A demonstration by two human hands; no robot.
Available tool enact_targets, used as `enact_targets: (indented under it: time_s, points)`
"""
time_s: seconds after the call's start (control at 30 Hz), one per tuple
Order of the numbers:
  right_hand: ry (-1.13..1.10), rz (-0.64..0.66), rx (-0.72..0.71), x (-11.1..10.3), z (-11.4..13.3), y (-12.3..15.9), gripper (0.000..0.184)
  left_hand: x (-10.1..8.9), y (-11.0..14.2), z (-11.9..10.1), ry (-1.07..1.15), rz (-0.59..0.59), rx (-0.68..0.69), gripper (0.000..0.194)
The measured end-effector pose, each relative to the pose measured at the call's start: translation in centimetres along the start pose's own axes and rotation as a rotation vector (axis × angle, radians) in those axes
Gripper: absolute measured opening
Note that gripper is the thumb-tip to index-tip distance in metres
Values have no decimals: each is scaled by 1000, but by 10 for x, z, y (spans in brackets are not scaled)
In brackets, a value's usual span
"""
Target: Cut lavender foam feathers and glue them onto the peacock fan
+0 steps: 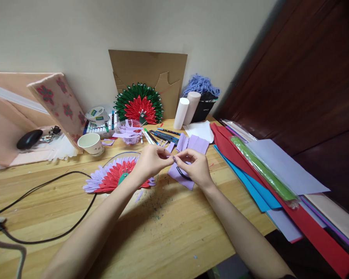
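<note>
On a wooden table, starting at the far left, a black cable loops near a black computer mouse. A flower-patterned panel stands tilted beside a white paper cup, with a tape roll behind it. Next, a lilac-and-red paper peacock with a green body lies flat, partly hidden by the left forearm. Beyond it are a clear bowl of lilac strips and a green-and-red peacock propped upright before brown cardboard. At the centre, just right of the lilac-and-red peacock and above the table, the left hand pinches thumb against fingertip, meeting the right hand, which pinches likewise. Between their tips is a tiny dark bit, too small to identify. A black loop shows at the right hand; whether it is gripped, I cannot tell. Lilac paper lies behind that hand. Farther right stand two white rolls and blue-violet yarn, then a stack of red sheets, a green packet and a pale lilac sheet.
</note>
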State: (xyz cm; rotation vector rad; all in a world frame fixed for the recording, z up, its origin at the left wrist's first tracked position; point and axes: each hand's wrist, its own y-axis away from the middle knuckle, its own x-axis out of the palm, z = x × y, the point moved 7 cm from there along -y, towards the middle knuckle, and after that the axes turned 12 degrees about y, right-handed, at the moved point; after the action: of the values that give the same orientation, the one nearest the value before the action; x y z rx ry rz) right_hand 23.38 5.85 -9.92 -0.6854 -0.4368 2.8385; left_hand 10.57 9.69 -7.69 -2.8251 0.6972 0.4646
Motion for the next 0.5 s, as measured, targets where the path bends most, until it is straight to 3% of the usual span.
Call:
enact_targets:
  time_s: [0.4, 0.5]
  points:
    - [-114, 72, 133, -1, -12, -5, 20, 2, -5, 8, 118, 192, -73, 22]
    - [-103, 49, 168, -3, -17, -6, 21, -8, -6, 7, 16, 116, -27, 22]
